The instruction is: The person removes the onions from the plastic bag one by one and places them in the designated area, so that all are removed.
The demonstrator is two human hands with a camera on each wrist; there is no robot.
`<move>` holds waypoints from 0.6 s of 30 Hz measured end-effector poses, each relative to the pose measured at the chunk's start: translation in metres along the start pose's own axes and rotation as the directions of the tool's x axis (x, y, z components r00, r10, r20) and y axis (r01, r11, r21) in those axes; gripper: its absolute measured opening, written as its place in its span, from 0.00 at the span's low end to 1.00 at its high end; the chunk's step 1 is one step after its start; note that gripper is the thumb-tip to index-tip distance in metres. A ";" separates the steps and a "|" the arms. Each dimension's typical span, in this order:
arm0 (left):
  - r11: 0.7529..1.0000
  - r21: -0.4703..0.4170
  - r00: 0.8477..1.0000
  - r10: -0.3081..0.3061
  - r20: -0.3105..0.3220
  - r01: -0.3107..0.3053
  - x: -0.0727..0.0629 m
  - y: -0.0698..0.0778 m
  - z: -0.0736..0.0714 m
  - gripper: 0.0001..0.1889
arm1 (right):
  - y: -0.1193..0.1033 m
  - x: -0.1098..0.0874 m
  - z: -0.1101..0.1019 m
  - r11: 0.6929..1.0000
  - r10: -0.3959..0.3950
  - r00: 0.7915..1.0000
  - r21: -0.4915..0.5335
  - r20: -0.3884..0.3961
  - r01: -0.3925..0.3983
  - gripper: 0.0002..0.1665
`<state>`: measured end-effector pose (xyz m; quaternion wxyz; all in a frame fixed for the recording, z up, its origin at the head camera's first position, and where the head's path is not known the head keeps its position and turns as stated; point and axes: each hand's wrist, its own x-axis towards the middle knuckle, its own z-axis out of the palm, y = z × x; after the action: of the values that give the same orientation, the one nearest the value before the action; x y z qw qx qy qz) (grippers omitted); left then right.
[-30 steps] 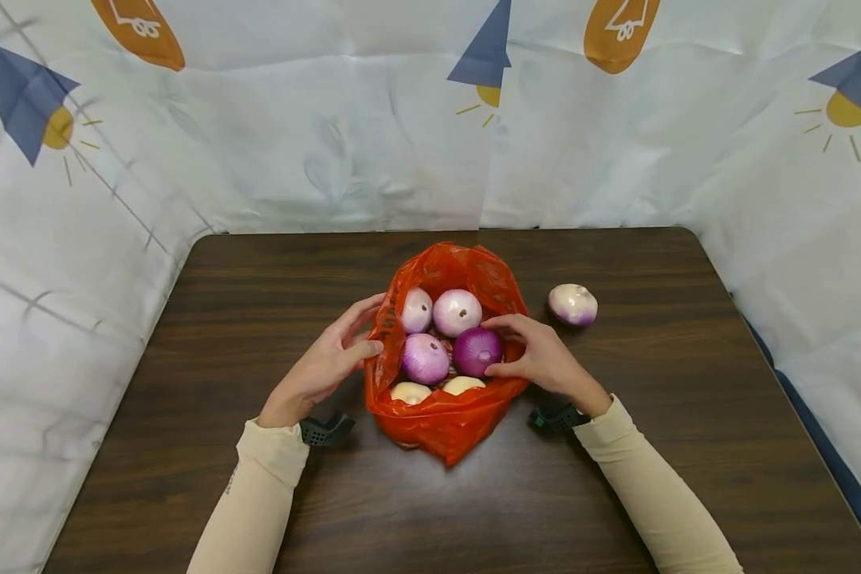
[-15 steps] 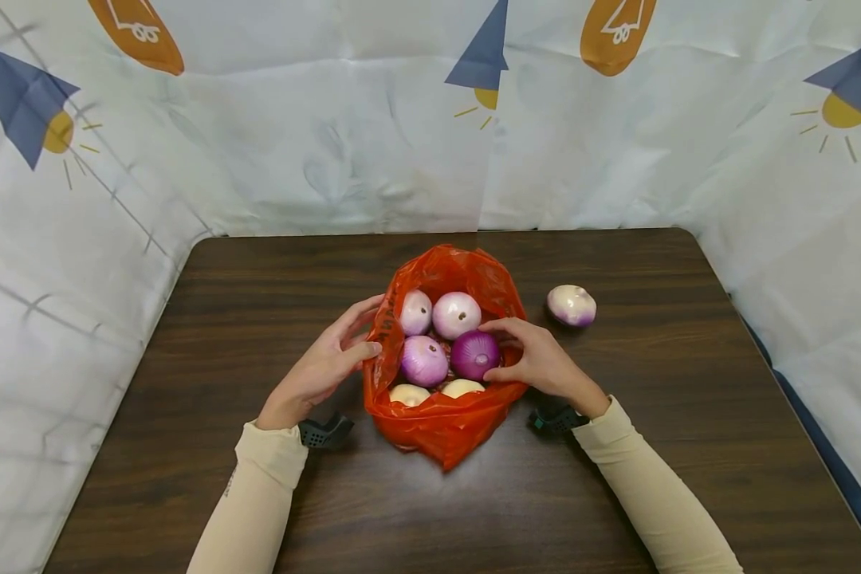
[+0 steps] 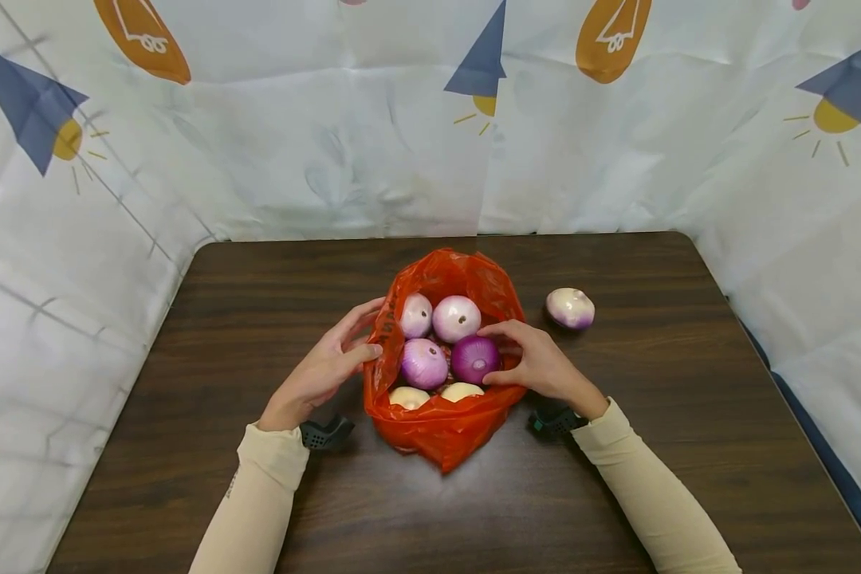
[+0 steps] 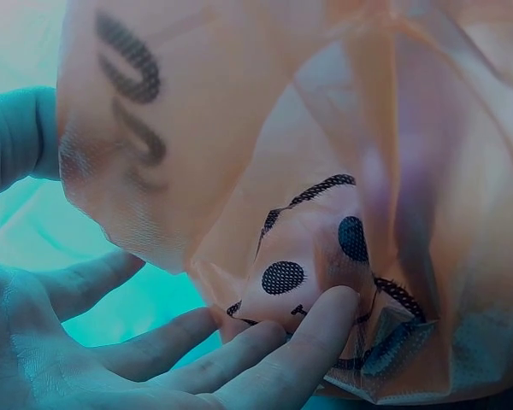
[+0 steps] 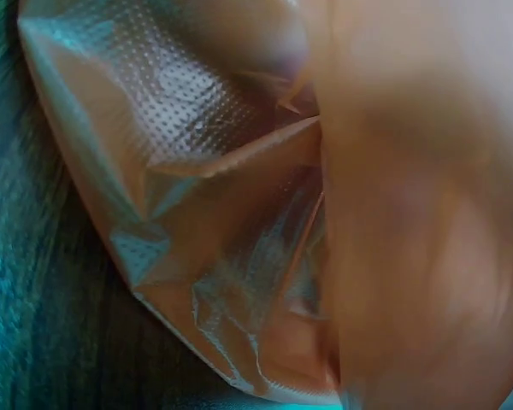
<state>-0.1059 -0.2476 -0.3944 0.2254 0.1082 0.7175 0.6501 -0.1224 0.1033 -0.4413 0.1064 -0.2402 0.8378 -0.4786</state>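
Note:
An orange-red plastic bag (image 3: 430, 426) stands with its mouth wide on the table, several onions inside. My right hand (image 3: 538, 359) reaches over its right rim and holds a deep-purple onion (image 3: 475, 359) between thumb and fingers. On the bag's left side, my left hand (image 3: 323, 367) touches the plastic; its fingers (image 4: 299, 359) lie extended against the printed outside in the left wrist view. Beside the purple onion sit a lilac onion (image 3: 424, 364) and a paler one (image 3: 457, 319). Two cream-coloured rounded items (image 3: 462, 391) show at the front. Plastic fills the right wrist view, hiding that hand.
Right of the bag, a single white-and-purple onion (image 3: 570, 308) lies on the dark wood table (image 3: 273, 279). A white printed sheet (image 3: 294, 159) hangs behind the table and along its sides.
The head view has tilted slightly, so the scene sits a little lower. Both hands, the bag and the onions keep nearly the same places.

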 end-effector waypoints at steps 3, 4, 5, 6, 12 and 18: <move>1.000 -0.001 1.000 0.004 0.001 -0.004 -0.001 0.000 0.000 0.37 | -0.001 -0.001 0.000 1.000 0.000 1.000 0.013 0.005 0.000 0.38; 1.000 -0.001 1.000 0.005 0.000 -0.005 -0.001 0.000 0.001 0.37 | -0.001 -0.001 0.000 1.000 -0.002 1.000 0.014 0.004 0.002 0.38; 1.000 0.000 1.000 0.010 0.000 -0.010 -0.001 0.000 0.001 0.37 | -0.001 -0.001 0.000 1.000 -0.005 1.000 0.012 0.003 0.005 0.38; 1.000 0.002 1.000 0.011 -0.001 -0.011 -0.002 0.000 0.001 0.37 | -0.001 -0.001 0.000 1.000 -0.008 1.000 0.011 0.001 0.008 0.38; 0.999 0.007 0.999 0.035 0.009 -0.035 -0.003 0.002 0.001 0.37 | -0.003 -0.003 -0.002 0.999 -0.022 0.999 0.030 -0.033 0.023 0.37; 0.999 0.005 0.999 0.044 0.017 -0.044 -0.004 0.003 0.002 0.36 | -0.009 -0.006 -0.008 0.997 -0.020 0.995 0.077 -0.093 0.027 0.38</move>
<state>-0.1024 -0.2474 -0.3913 0.2166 0.1300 0.7147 0.6522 -0.1178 0.1089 -0.4297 0.0713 -0.2231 0.8195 -0.5230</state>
